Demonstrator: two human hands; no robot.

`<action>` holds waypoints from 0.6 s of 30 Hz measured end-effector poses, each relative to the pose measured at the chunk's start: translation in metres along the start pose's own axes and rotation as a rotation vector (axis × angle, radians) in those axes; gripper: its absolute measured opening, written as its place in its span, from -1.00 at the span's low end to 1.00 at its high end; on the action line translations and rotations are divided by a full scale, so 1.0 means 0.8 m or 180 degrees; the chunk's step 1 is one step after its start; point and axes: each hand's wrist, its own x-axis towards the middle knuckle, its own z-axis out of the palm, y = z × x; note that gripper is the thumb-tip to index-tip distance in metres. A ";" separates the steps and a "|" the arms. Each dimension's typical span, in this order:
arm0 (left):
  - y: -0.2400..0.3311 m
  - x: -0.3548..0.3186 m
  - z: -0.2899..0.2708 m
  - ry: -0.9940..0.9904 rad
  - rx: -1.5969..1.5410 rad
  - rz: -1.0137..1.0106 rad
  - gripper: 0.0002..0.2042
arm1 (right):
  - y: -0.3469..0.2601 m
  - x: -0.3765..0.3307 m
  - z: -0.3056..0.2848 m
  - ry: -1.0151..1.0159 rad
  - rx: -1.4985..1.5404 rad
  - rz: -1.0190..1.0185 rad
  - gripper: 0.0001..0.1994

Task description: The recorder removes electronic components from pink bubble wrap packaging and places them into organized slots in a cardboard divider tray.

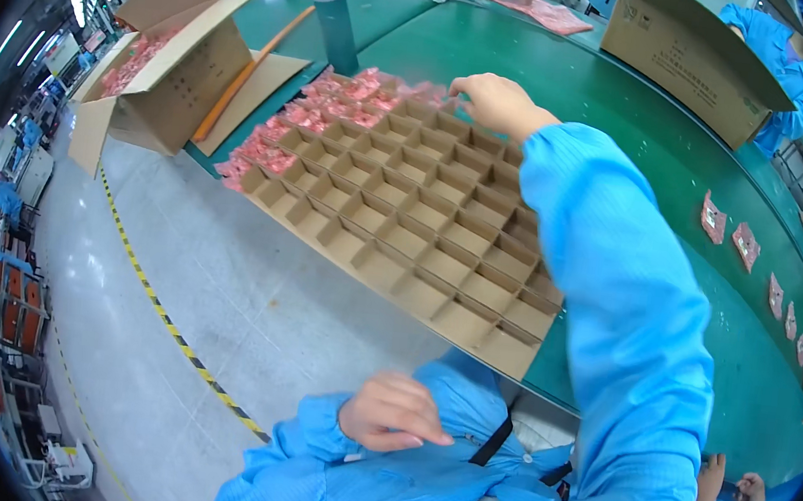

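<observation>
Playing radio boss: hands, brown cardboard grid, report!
Right hand at far edge of grid; left hand apart. Pink plastic packets in far-left cells. Blue fabric sleeve hides some.

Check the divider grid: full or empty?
The divider grid is partly filled: pink packets occupy its left end; most cells show bare cardboard.

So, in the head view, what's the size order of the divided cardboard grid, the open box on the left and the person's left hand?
Largest to smallest:
1. Divided cardboard grid
2. Open box
3. Left hand
</observation>
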 end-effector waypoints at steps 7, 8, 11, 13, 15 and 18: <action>0.016 -0.072 0.015 0.1231 -0.0144 -0.0664 -0.80 | 0.029 0.106 0.055 -0.0726 0.0759 0.0565 -0.54; 0.015 -0.078 0.015 0.1239 -0.0133 -0.0652 -0.80 | 0.028 0.111 0.055 -0.0940 0.0942 0.0740 -0.53; 0.006 -0.084 0.012 0.1667 -0.0175 -0.0837 -0.77 | 0.027 0.121 0.068 -0.1010 0.1029 0.0898 -0.51; -0.004 -0.077 0.008 0.1803 -0.0176 -0.0912 -0.76 | 0.037 0.129 0.086 -0.0794 0.1102 0.0910 -0.53; -0.015 -0.064 0.004 0.1733 -0.0220 -0.0846 -0.75 | 0.052 0.132 0.098 -0.0663 0.1174 0.0819 -0.57; -0.025 -0.050 0.006 0.1598 -0.0345 -0.0780 -0.75 | 0.095 0.129 0.104 -0.0338 0.1440 0.0769 -0.60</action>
